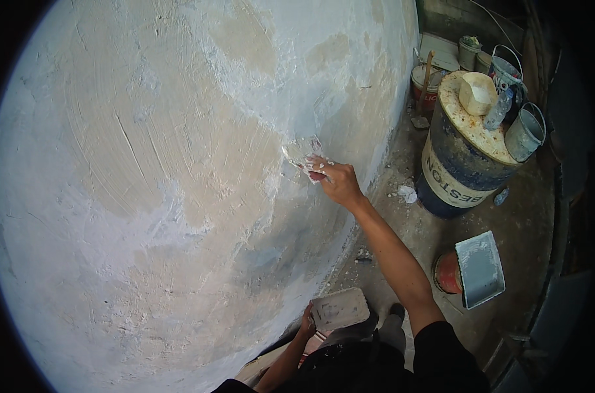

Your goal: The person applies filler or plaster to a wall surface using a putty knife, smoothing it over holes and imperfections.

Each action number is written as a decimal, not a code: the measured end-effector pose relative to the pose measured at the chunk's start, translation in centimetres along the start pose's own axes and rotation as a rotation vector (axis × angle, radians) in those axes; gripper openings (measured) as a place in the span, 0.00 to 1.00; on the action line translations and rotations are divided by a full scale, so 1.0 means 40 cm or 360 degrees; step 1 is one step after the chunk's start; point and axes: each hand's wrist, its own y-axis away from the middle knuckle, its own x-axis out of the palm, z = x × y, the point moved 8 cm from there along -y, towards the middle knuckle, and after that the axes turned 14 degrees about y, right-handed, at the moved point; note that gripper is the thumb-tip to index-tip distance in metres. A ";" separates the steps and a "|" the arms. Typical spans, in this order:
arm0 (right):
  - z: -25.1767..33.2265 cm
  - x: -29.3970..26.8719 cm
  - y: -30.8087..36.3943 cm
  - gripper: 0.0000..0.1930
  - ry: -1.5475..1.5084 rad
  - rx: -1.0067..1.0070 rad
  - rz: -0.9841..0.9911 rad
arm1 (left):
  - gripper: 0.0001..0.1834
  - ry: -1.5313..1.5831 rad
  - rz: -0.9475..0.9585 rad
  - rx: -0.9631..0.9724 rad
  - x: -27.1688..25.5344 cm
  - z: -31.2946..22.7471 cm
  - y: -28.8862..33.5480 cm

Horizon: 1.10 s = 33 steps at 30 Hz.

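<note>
My right hand is closed around a wide putty knife, its blade smeared with white filler and laid against the wall. Flecks of the same white stuff stick to my fingers. Patches of white filler and bare beige plaster alternate over the wall, with ridges and scratch lines in it. Low in front of my body, my left hand grips the side of a rectangular whitish tray with dark smears inside. Most of that hand's fingers are hidden by the tray.
To the right stands a large dark drum with a pale band, bearing a cut plastic container, a clear bottle and a metal bucket. Closer, a grey-white tray rests on a red bucket. Debris dots the floor.
</note>
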 end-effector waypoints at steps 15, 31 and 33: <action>-0.083 0.102 0.281 0.11 0.0290 -0.0210 0.0313 | 0.31 -0.0192 -0.0191 -0.0018 0.079 -0.019 0.030; -0.056 -0.447 0.700 0.11 -0.0935 0.2157 -0.0396 | 0.32 0.0135 0.0149 -0.0098 0.436 0.018 -0.107; -0.048 -0.517 0.704 0.10 -0.0971 0.2078 -0.0448 | 0.32 0.0090 0.0217 -0.0063 0.519 0.032 -0.137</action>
